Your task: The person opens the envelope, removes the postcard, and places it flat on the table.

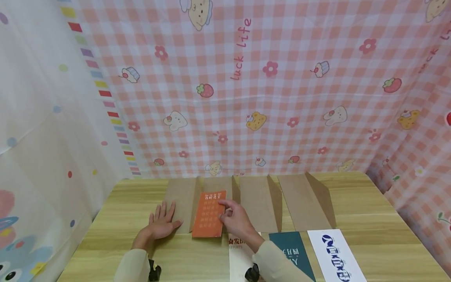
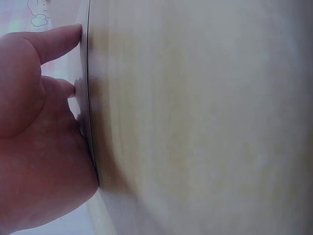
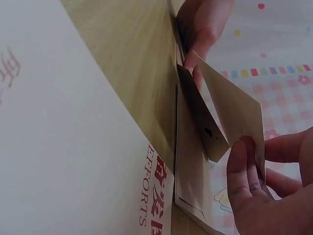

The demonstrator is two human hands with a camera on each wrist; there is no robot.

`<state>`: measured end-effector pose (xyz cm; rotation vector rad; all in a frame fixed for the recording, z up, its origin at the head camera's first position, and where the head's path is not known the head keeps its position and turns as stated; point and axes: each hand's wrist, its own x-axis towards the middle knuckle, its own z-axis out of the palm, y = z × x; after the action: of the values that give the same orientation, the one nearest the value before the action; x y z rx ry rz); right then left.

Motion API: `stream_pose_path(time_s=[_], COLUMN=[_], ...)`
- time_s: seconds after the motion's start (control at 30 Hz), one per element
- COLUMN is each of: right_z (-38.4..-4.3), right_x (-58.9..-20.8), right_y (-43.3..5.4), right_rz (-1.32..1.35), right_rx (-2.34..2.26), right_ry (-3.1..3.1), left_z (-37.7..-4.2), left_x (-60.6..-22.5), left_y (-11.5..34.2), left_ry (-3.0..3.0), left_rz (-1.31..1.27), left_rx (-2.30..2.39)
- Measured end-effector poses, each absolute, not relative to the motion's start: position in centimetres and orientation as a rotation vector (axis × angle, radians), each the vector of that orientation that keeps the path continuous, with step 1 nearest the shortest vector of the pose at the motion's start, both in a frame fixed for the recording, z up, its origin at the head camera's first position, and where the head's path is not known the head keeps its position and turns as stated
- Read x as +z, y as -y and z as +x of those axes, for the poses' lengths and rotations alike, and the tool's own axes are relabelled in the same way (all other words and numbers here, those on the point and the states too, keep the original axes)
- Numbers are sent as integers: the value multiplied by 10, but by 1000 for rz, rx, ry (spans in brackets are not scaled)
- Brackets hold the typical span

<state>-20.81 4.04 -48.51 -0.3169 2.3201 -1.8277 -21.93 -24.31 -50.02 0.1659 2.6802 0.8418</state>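
My right hand (image 1: pixel 239 222) pinches the right edge of an orange card (image 1: pixel 208 219) printed with pale lettering. In the right wrist view, thumb and fingers are on either side of that card (image 3: pixel 232 100), which is tilted up above a raised envelope flap (image 3: pixel 203 117). My left hand (image 1: pixel 163 225) lies flat with fingers spread, resting on the lower left part of the leftmost brown envelope (image 1: pixel 179 192). The card covers part of the second envelope (image 1: pixel 218 183) in the head view. In the left wrist view, the left hand (image 2: pixel 44 127) presses down at the surface.
Two more brown envelopes with open flaps, a third (image 1: pixel 255 203) and a fourth (image 1: pixel 299 199), lie to the right. Nearer me are a cream card (image 1: pixel 239 258), a teal card (image 1: pixel 294 246) and a white card (image 1: pixel 336 254) with blue writing. A checked cloth (image 1: pixel 225 149) hangs behind the wooden table (image 1: pixel 373 235).
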Motion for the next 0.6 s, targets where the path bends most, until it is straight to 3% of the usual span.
stream_pose_path(time_s=[0.6], right_z=[-197], right_x=[-481], right_y=[-45], right_rz=[-332], right_rx=[-1801], right_ry=[-2298], left_z=[-220], left_x=[-499], left_y=[243], left_ry=[-2663], left_rz=[148], left_rx=[840])
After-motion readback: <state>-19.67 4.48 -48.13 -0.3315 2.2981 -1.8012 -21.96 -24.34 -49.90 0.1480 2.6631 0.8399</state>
